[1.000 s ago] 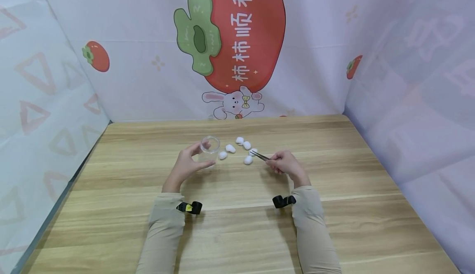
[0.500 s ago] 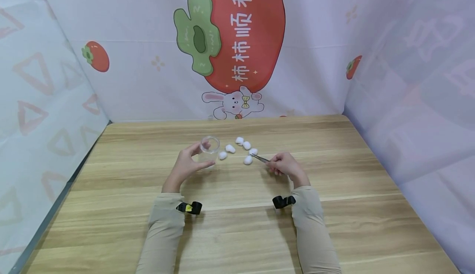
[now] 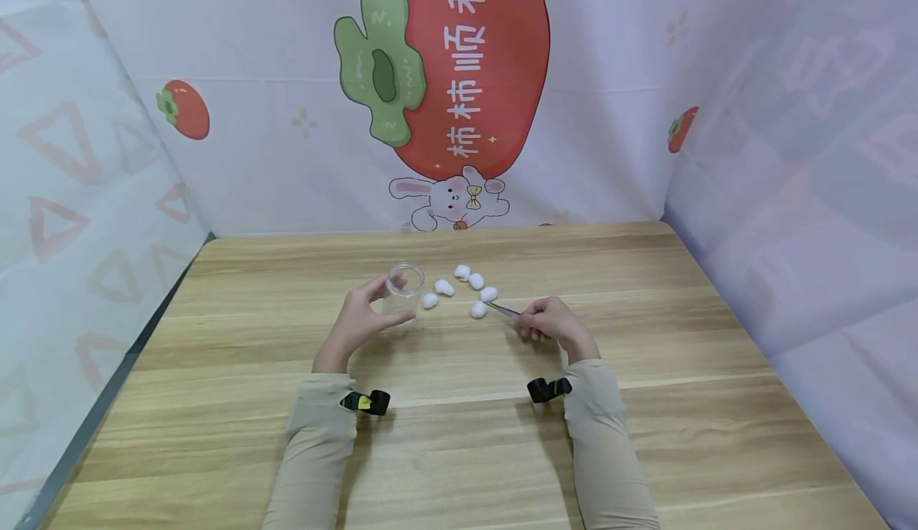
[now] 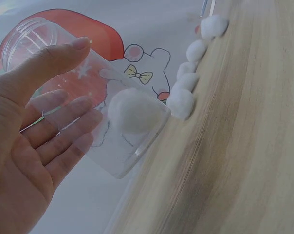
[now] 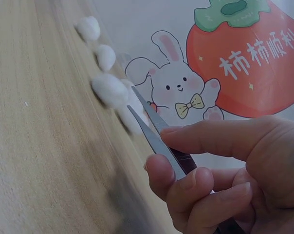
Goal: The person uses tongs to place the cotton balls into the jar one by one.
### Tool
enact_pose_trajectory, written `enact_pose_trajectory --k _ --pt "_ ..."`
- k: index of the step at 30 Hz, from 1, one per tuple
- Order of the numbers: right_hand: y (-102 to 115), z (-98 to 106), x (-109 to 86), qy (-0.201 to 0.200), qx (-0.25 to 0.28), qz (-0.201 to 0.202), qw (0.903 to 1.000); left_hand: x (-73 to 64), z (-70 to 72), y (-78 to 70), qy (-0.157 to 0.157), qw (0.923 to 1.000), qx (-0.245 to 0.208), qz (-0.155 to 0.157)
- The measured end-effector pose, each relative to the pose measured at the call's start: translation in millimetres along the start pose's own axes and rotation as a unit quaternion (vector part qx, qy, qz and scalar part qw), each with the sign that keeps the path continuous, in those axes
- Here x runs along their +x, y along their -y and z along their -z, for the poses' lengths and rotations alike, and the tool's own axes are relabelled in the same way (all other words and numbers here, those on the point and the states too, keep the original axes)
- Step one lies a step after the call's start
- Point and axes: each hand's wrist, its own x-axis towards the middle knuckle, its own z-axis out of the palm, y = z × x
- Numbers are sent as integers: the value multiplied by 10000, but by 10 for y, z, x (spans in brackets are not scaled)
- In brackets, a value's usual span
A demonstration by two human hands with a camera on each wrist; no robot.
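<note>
Δ over last sec: tweezers (image 3: 505,309) tips shifted from on the upper ball (image 3: 489,294) of the R-hand pair down to the gap btwn it and the lower ball (image 3: 479,309). L hand (image 3: 356,324), jar (image 3: 405,299) and balls on desk (image 3: 445,466) approx. unchanged. Meaning (judged): aim has changed, prob. toward lower ball; no pickup yet, both balls of the pair on desk.

R hand (image 3: 555,324): thumb + fingers pinching tweezers. R wrist view: tips apart, close against the lower ball; contact can't be confirmed, and no ball looks clamped btwn them.

Container: clear jar, approx. upright, mouth up, no lid on rim. L hand fingers curled round it, thumb on one side, other fingers opposite. Can't tell if base touches desk. Contents: L wrist view shows one white blob (image 4: 132,111) thru the wall; can't tell if it's inside or a ball behind. Head view doesn't settle it.

Loose balls: 6 visible on desk in head view. 2 just R of jar, other 4 in a curved row from behind those, down toward tweezers.
</note>
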Motion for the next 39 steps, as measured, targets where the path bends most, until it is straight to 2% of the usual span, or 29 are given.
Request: enact_pose_trajectory --k 14,30,39 --pt "-22 -12 19 -45 -48 -194 9998 3 -7 4 51 10000 -62 -16" --pt "-16 -39 31 55 -46 -257 9996 9 -12 5 -6 10000 -1 16" --pt "-25 -54 44 68 -111 -159 9998 7 -6 4 -12 10000 -44 -21"
